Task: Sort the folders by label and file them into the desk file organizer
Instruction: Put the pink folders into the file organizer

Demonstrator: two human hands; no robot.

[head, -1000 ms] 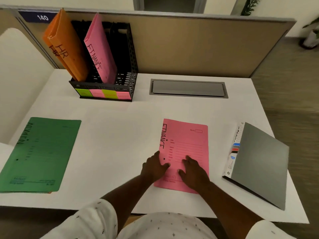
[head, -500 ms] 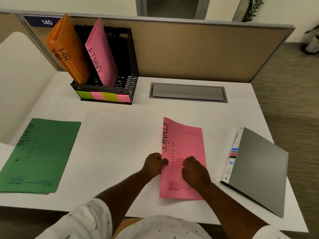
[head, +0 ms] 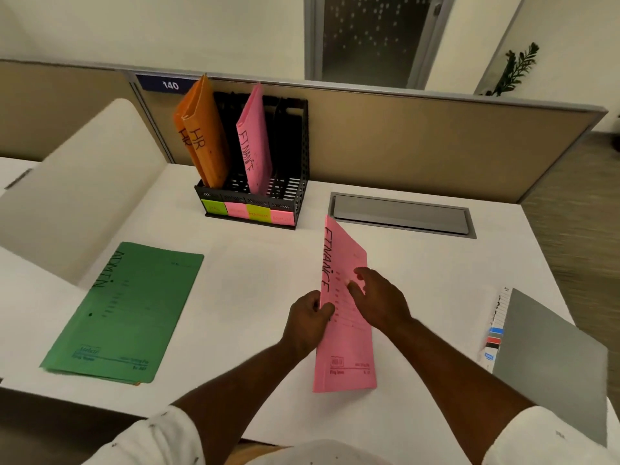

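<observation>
2 hands meet over a white desk (head: 255,283) in the head view, both on a pink folder (head: 345,333) lettered FINANCE. The left hand (head: 307,322) pinches its spine edge, thumb in front and fingers behind, so the folder stands tilted up off the desktop. The right hand (head: 379,302) lies against the folder's face with fingers loosely spread, not closed around anything.

At the back left, a black mesh file organizer (head: 288,196) stands against a tan cubicle partition (head: 436,146). It holds 2 orange folders marked HR (head: 201,135) in its left end and 1 pink FINANCE folder (head: 256,142) further right; green and pink sticky labels (head: 248,209) run along its front.

A green folder marked ADMIN (head: 127,310) lies flat at the desk's left. A grey binder (head: 550,357) rests at the right edge, and a grey cable hatch (head: 402,214) sits in the desktop behind the held folder.

Beyond the partition are cream walls, a frosted door panel (head: 372,38), a navy plate reading 140 (head: 167,83) and a leafy plant (head: 516,68).
</observation>
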